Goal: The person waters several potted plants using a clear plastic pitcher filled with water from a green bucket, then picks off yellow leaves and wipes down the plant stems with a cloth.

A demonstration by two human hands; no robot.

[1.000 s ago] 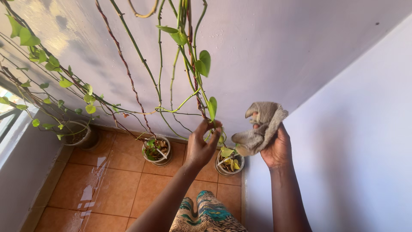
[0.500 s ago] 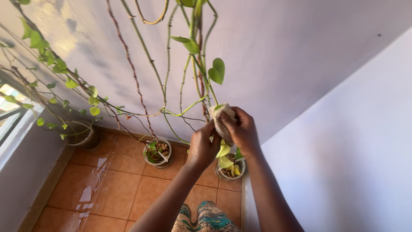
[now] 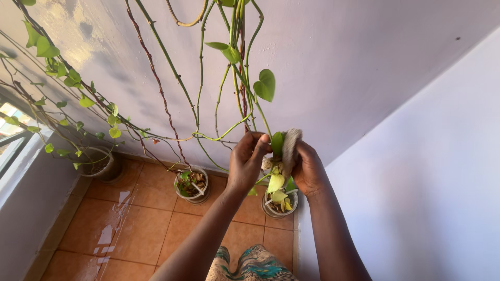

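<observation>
Green leaf (image 3: 277,142) on a hanging vine gets pressed between the left hand (image 3: 247,161), fingers pinching its edge, and the right hand (image 3: 307,167), fingers clenched on a grey cloth (image 3: 289,145), above the floor's corner pot (image 3: 279,203); other leaves remain untouched.

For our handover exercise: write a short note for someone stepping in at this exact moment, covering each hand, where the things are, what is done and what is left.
Left hand: steadies a green leaf on the climbing vine, fingertips at its edge.
Right hand: presses a grey cloth against the leaf's other side.
The leaf hangs above the corner pot; two more pots stand along the wall on the tiled floor.
Done: cloth is on this leaf.
Left: by the look of it, the other leaves higher up the vines; whether any are wiped already cannot be told.
</observation>
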